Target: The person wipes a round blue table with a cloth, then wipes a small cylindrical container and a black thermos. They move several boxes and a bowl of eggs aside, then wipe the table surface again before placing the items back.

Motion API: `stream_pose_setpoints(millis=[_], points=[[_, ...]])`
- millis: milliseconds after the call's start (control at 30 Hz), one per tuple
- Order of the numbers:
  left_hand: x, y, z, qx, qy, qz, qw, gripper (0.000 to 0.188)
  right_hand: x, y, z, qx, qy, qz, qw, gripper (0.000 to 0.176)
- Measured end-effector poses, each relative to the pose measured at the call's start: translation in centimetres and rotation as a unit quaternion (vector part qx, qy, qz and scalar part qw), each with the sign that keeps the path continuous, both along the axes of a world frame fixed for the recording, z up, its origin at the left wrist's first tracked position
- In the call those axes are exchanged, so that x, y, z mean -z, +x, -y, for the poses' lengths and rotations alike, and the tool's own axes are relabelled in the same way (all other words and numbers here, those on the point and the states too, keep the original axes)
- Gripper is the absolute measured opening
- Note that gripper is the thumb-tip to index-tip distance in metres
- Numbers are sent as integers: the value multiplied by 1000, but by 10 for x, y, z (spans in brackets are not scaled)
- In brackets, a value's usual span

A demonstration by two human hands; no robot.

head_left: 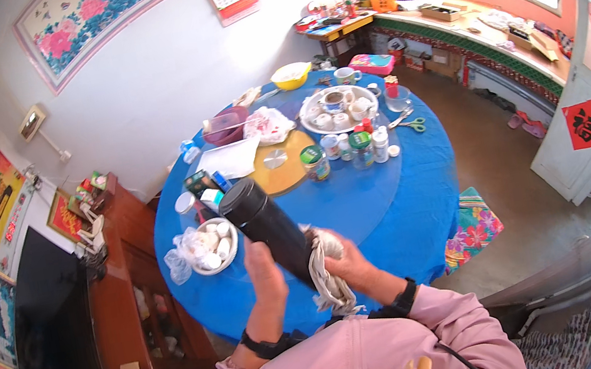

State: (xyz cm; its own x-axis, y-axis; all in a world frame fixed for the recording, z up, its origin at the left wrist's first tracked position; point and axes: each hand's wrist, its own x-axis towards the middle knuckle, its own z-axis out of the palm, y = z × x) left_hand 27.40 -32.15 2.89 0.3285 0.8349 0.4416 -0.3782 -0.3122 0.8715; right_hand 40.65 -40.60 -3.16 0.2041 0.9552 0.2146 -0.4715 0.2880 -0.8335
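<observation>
A black cylindrical vacuum flask [274,232] leans up and to the left, its lidded end higher, in front of my chest over the near side of the table. My left hand [265,274] is against its left side, thumb upright; the fingers behind are hidden. In my right hand [351,263] is a crumpled off-white cloth [329,272], pressed around the flask's lower end. The blue-covered round table [420,193] lies beyond both hands.
On the table, a white bowl [236,245] of bottles stands left of the flask. Farther back are jars [315,163], a round tray [310,129] of cups, green-handled scissors [415,124] and a yellow bowl [293,80]. A floral-covered stool [473,231] stands by the table's right edge.
</observation>
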Motion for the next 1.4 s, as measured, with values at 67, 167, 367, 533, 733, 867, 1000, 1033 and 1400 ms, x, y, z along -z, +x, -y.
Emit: stream_pose_setpoints(millis=[67, 167, 367, 533, 733, 867, 1000, 1033, 1400], points=[[3, 5, 4, -36, 1, 30, 999, 65, -5, -1, -2, 102, 25, 147, 984, 71], [2, 7, 5, 2, -74, 86, 994, 71, -10, -9, 1, 180, 16, 298, 937, 68], [4, 1, 14, 107, -134, 118, 978, 83, -9, -10, -1, 139, -35, 192, 971, 46], [11, -5, 21, 137, -110, 59, 983, 78, 13, -5, -21, 34, -109, 84, 990, 51], [6, -14, 11, 134, -183, 100, 969, 79, 27, -10, -26, -9, -186, -113, 976, 45], [4, -20, 2, 117, -177, 87, 973, 79, 0, 2, -14, -36, -79, -129, 988, 60], [17, -12, 5, 139, -215, 108, 961, 85, -33, -14, -10, 109, 82, 304, 943, 83], [19, -11, 5, 161, -204, 109, 960, 84, -38, -17, -10, 109, 55, 289, 949, 82], [30, -18, 20, 161, -131, 8, 978, 73, -9, -19, -32, 65, -88, -81, 991, 31]])
